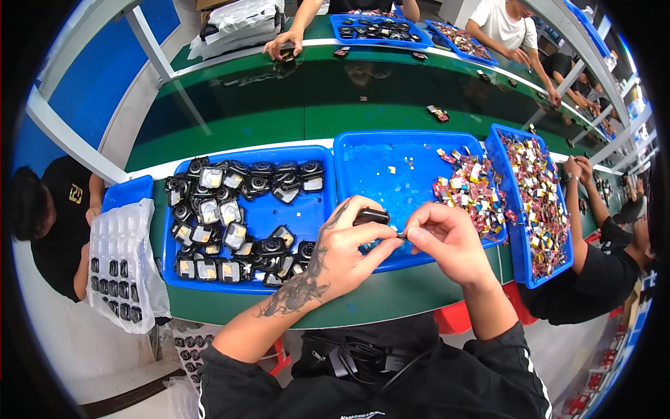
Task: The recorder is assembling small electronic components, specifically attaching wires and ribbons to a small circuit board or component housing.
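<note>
Both hands together, over the near edge of the middle blue tray (373, 164). My left hand (349, 244): fingers curled about a black case (371, 215), thumb and forefinger nearly closed at the tips. My right hand (447, 241): thumb and forefinger in a narrow pinch, meeting the left fingertips at a small dark piece (402, 236). Too small to tell what it is, or which hand bears more of it.

Below and beyond the fingers, tray floor with a few pale scraps. A heap of small parts (474, 188), red, yellow and white, fills its right side.

To my left, touching or nearly so, a wider blue tray (269, 220) of black cases (209, 209), many with pale faces up. To my right, a narrow blue tray (518, 241), set aslant, full of similar coloured parts.

All on a green table (377, 302). Across it, a co-worker's hand (285, 45) on a small dark object.
</note>
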Demonstrator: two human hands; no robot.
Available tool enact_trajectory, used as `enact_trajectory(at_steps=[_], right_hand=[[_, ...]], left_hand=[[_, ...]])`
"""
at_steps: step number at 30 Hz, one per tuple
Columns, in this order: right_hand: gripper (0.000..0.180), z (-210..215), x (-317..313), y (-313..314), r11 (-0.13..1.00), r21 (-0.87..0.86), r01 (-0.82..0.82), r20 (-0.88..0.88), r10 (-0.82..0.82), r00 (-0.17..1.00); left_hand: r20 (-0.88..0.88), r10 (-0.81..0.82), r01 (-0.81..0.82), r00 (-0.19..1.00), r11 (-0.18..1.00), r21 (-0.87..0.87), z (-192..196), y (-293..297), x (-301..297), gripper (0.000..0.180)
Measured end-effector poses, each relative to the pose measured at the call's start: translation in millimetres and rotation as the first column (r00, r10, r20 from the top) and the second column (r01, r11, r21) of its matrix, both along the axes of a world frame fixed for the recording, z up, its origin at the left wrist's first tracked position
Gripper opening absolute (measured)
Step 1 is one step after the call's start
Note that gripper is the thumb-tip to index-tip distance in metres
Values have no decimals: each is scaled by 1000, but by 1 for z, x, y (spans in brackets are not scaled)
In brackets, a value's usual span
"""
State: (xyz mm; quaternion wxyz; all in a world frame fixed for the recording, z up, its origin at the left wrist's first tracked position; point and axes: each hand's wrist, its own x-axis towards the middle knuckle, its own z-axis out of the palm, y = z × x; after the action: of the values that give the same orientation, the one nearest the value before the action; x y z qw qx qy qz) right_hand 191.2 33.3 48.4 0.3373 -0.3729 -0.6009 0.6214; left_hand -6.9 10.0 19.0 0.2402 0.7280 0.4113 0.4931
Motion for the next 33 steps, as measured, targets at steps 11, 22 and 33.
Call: enact_trajectory(at_steps=[11, 22, 33], right_hand=[[9, -38, -10, 34, 983, -184, 4, -7, -6, 1000], [10, -28, -21, 7, 971, 186, 152, -165, -122, 979], [11, -13, -13, -2, 974, 209, 92, 40, -103, 994]], left_hand=[[-96, 104, -96, 990, 992, 77, 0, 1, 3, 14], [316, 1, 151, 949, 877, -457, -1, 1, 1, 20], [377, -38, 243, 925, 823, -513, 1, 6, -13, 50]])
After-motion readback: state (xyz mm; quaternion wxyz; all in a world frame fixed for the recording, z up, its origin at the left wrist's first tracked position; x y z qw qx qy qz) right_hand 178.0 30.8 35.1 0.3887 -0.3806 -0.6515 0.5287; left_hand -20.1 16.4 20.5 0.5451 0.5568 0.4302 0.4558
